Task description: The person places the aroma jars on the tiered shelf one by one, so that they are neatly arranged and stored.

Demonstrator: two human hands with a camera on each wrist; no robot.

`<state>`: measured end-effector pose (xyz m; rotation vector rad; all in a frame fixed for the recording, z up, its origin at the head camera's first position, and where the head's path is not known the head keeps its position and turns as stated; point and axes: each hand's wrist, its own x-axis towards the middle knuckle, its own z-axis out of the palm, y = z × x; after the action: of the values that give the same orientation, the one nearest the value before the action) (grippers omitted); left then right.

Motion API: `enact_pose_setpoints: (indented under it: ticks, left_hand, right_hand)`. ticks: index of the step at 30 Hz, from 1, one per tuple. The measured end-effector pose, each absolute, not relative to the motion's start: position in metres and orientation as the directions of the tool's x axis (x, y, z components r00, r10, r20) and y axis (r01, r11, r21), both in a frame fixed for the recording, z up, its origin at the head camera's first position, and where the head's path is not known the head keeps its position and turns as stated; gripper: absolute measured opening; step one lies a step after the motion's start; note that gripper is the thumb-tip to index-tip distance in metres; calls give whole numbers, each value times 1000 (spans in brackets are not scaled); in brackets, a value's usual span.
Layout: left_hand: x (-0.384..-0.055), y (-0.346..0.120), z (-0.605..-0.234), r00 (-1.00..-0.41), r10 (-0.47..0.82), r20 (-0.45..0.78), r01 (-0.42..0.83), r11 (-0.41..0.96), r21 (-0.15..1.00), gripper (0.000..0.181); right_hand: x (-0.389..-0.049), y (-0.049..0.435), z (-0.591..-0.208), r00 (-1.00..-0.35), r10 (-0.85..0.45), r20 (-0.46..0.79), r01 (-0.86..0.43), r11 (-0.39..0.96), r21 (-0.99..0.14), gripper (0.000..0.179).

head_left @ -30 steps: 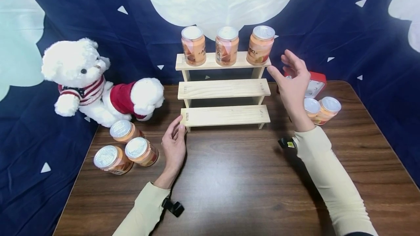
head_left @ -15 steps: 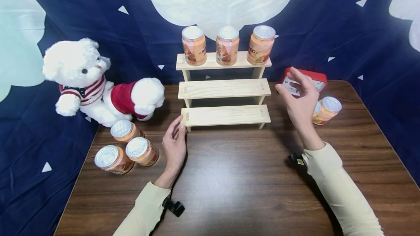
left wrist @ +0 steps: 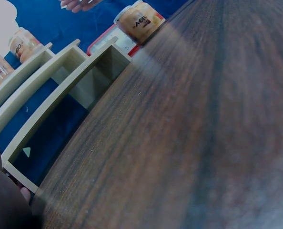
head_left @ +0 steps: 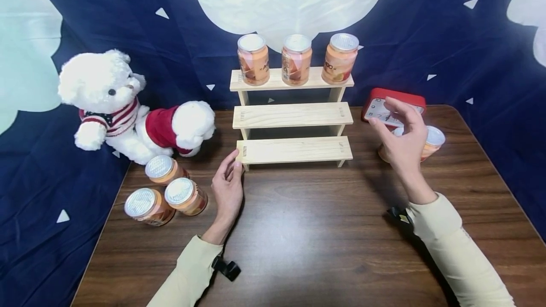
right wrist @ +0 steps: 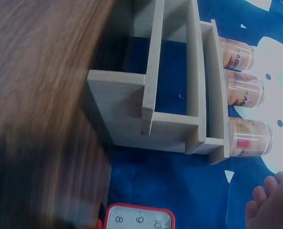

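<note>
A three-step wooden shelf (head_left: pixel 294 150) stands on the table, with three jars (head_left: pixel 296 63) of orange contents and silver lids in a row on its top step. My left hand (head_left: pixel 228 188) holds the left end of the lowest step; in the left wrist view its fingertips (left wrist: pixel 25 192) show by the end panel. My right hand (head_left: pixel 405 148) hovers over two more jars (head_left: pixel 432 142) at the right, thumb and fingers spread apart with nothing between them. It partly covers these jars. In the right wrist view, its fingers (right wrist: pixel 260 196) appear at the lower right.
Several jars are about: three more lidded jars (head_left: pixel 185 196) stand at the table's left. A white teddy bear (head_left: pixel 106 89) in red clothes lies behind them. A red clock (head_left: pixel 375 103) stands at the back right, before a blue patterned cloth (head_left: pixel 183 51).
My right hand has moved away from the top step's right end, rightward and down, to above the right-hand jars, uncovering the clock. My left hand has stayed at the shelf.
</note>
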<state>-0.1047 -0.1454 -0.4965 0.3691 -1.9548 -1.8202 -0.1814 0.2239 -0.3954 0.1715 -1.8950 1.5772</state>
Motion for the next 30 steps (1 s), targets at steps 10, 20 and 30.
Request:
enact_pose_setpoints:
  ticks: [10,20,30]
  left_hand:
    - [-105,-145,-496,-871,-473,130,101,87,991,35]
    - [-105,-145,-496,-870,-476,130,95,98,991,34]
    - [-105,-145,-496,-871,-475,128,93,96,991,34]
  right_hand:
    - [-170,252,-399,-741,332,584,-482,343,-806,47]
    - [-153,263,-389,-727,357,587,-424,438,-793,47]
    - [-153,289,-402,-732,369,573,-362,502,-786,47]
